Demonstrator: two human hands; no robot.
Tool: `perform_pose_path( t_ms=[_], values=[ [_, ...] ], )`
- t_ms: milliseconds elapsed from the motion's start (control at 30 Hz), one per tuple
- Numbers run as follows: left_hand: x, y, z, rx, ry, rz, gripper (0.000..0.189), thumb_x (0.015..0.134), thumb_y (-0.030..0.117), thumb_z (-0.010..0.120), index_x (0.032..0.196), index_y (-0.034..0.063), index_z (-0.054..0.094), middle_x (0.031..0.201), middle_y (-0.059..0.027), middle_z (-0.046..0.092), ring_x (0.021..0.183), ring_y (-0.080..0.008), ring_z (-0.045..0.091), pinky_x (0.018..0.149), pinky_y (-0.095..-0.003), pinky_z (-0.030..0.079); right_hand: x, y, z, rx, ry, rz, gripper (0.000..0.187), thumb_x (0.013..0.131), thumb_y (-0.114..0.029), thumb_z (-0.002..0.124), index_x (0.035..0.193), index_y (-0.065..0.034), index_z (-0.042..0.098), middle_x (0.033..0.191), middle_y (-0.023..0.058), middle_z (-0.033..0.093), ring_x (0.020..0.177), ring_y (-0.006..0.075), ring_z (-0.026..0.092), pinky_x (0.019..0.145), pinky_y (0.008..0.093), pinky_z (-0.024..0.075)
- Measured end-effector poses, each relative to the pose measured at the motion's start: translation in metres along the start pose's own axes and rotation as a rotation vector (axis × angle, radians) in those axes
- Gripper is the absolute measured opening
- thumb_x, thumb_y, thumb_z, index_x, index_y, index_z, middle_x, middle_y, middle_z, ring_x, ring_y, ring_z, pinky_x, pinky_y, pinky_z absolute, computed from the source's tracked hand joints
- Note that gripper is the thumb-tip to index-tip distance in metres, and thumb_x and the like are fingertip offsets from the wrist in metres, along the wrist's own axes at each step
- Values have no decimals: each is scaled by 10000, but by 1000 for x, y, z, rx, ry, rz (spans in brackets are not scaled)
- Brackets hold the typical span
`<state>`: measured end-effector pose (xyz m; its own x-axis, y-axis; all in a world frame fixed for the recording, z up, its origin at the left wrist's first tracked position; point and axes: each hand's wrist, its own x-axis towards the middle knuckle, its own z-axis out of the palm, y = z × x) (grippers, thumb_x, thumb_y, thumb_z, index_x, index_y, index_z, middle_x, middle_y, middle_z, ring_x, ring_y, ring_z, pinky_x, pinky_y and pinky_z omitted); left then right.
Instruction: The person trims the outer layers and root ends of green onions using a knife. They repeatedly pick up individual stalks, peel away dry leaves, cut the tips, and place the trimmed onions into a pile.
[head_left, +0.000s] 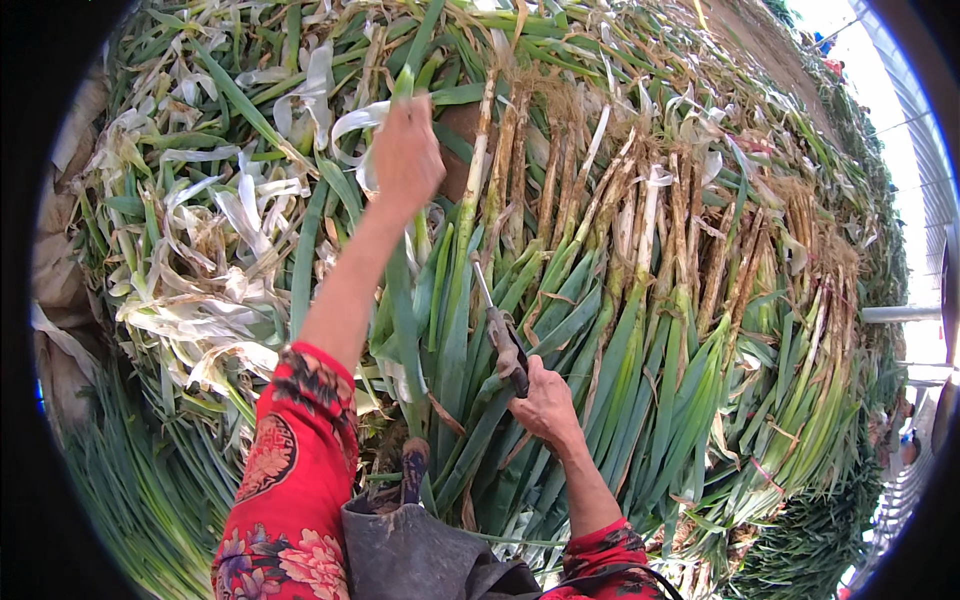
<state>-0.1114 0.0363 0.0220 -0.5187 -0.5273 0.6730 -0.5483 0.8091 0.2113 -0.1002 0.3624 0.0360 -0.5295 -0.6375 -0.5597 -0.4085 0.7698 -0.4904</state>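
Note:
My left hand (409, 154), blurred, is raised over the heap of peelings with its fingers closed. A green onion leaf (405, 81), blurred too, sticks up from the fist, and a white curled peel (358, 124) hangs beside it. In my right hand (551, 401) is an air blow gun (504, 337), its thin metal nozzle pointing up and away from me. Under it lie long green onions (469, 180) in a row, roots away from me and leaves towards me. Several have brown, dirty outer skins; one near the nozzle shows a paler stem.
Stripped leaves and white peelings (247, 277) cover the ground at the left and far side. More onions (814, 337) lie to the right. Dark green leaves (150, 480) spread at lower left. A black hose (637, 574) runs by my right sleeve. A metal pipe (900, 314) stands at right.

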Motion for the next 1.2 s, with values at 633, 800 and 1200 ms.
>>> perform_pose_path(
  t_ms=[633, 800, 1200],
  values=[
    [-116, -3, 15, -1159, -1027, -805, 365, 652, 37, 592, 1012, -21, 564, 871, -74, 602, 773, -164, 561, 711, -291, 470, -9, -10, -16, -50, -16, 7, 286, 629, -91, 537, 857, 10, 397, 738, 271, 564, 783, 439, 558, 702, 470, 435],
    [-123, 3, -15, -1483, -958, -886, 470, 675, 21, 562, 1140, -30, 508, 1029, -59, 576, 890, -149, 542, 840, -258, 422, -24, -16, -10, -55, -26, -12, 287, 617, -92, 544, 839, 12, 393, 715, 269, 560, 755, 446, 555, 682, 473, 439],
    [-135, 9, -5, -1581, -815, -1017, 347, 782, 73, 603, 1118, 43, 521, 878, 2, 577, 753, -86, 545, 661, -240, 472, 33, -42, -17, -162, 64, -50, 276, 612, -61, 510, 848, 23, 395, 774, 285, 576, 792, 457, 555, 707, 474, 439]
  ],
)
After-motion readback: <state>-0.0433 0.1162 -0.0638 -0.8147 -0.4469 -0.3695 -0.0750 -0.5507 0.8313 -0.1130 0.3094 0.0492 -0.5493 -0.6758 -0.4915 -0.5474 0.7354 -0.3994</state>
